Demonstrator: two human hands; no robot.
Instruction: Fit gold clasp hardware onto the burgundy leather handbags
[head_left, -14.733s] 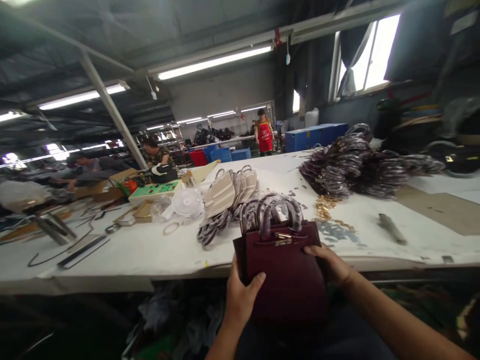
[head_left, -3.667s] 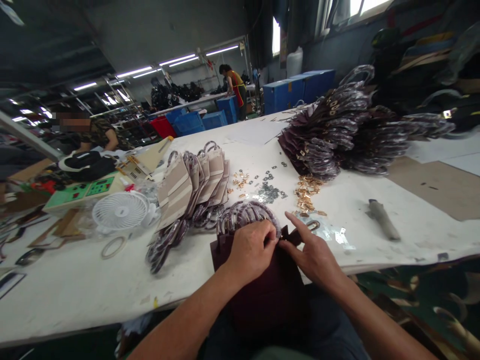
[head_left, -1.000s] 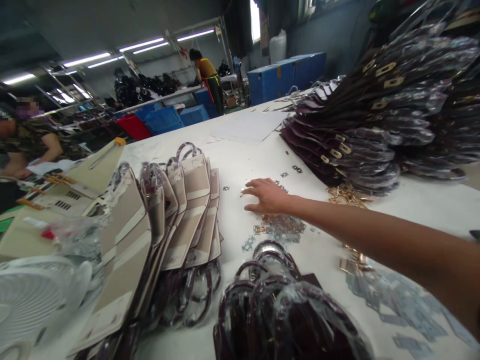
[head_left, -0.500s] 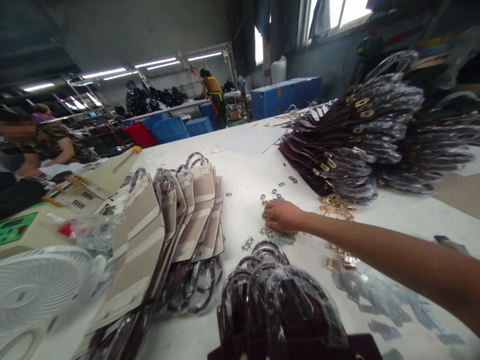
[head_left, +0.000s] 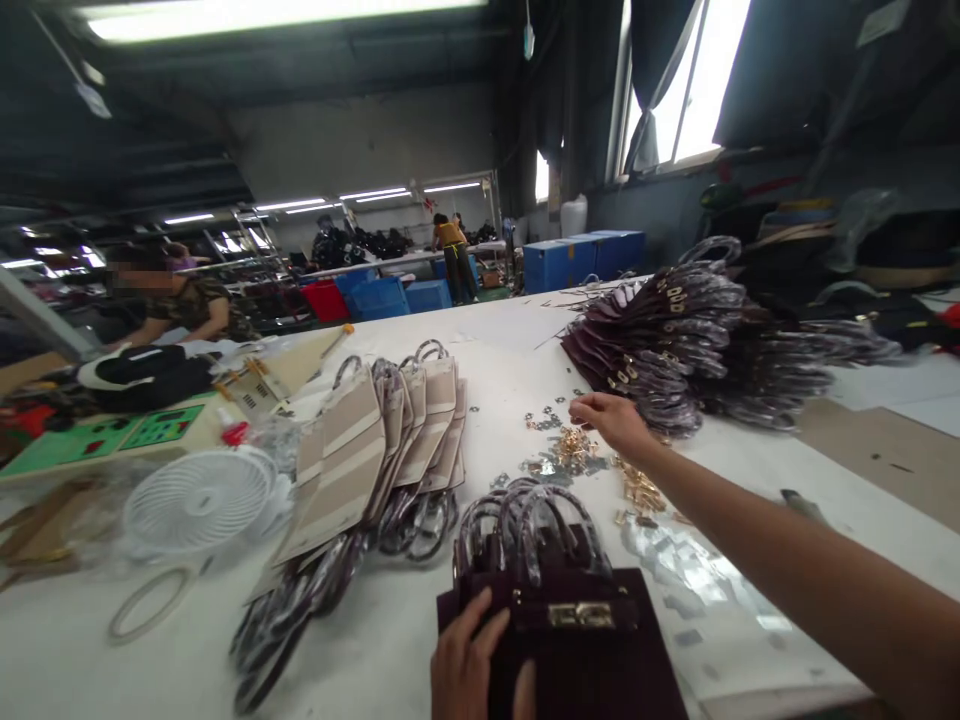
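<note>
In the head view, my left hand (head_left: pixel 471 655) lies with fingers apart on a dark purple handbag front (head_left: pixel 585 655) near the bottom edge. That piece carries a gold clasp (head_left: pixel 579 615), and plastic-wrapped handles (head_left: pixel 529 520) rise behind it. Farther off, my right hand (head_left: pixel 611 418) is raised slightly over the table, thumb and fingertips pinched together. Whatever it pinches is too small to make out. Just below it are a heap of small gold metal fittings (head_left: pixel 574 447) and scattered grey metal plates (head_left: pixel 540 466). More gold pieces (head_left: pixel 639 490) lie beside my right forearm.
Beige-lined bag panels (head_left: pixel 341 470) stand fanned out on the left, with a white fan (head_left: pixel 199 500) beside them. Stacked purple bag parts (head_left: pixel 660 340) fill the right back. Clear flat pieces (head_left: pixel 697 570) lie at right. A person in camouflage (head_left: pixel 202 305) works at left.
My right hand has lifted from the small fittings and drawn back to the right, fingers pinched. My left hand has come into view on the purple bag. The view has tilted up and left.
</note>
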